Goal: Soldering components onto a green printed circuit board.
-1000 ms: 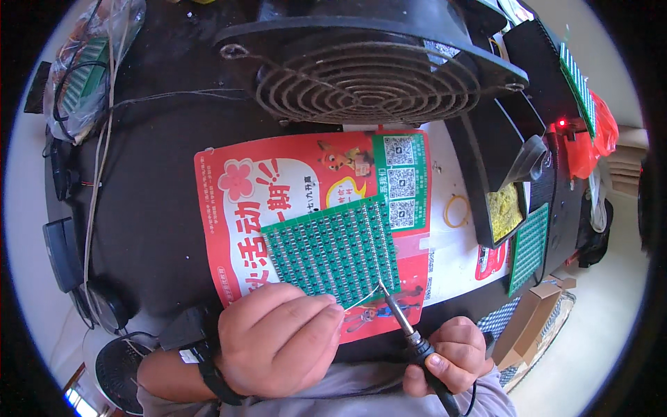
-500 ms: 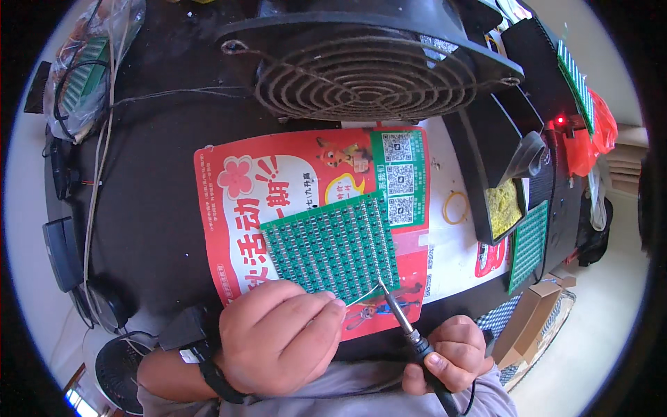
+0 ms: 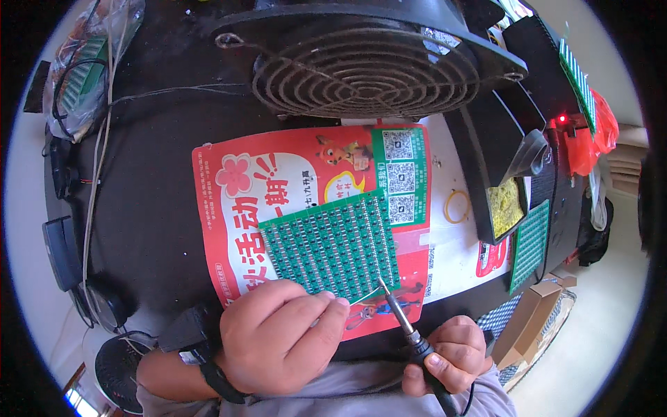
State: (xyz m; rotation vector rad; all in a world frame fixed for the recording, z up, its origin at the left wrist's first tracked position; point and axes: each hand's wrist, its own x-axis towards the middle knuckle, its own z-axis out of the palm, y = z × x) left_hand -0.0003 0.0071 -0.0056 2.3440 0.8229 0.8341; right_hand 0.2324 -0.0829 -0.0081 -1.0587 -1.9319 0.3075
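Note:
A green circuit board (image 3: pixel 332 242) with rows of small parts lies on a red printed sheet (image 3: pixel 278 187). My left hand (image 3: pixel 278 335) rests at the board's near edge and pinches a thin solder wire (image 3: pixel 363 297) that points at the board's near right corner. My right hand (image 3: pixel 445 354) grips a black-handled soldering iron (image 3: pixel 406 326). Its tip touches that same corner, next to the wire's end. A dark band sits on my left wrist.
A big black fan with a round grille (image 3: pixel 375 69) stands behind the sheet. At right are a black stand with a yellow cleaning pad (image 3: pixel 504 198), a second green board (image 3: pixel 529 243), a wire ring (image 3: pixel 456 206) and a cardboard box (image 3: pixel 531 320). Cables run along the left.
Both hands hold nearly the same pose. The iron's tip and the wire stay at the board's near right corner, with only a slight shift.

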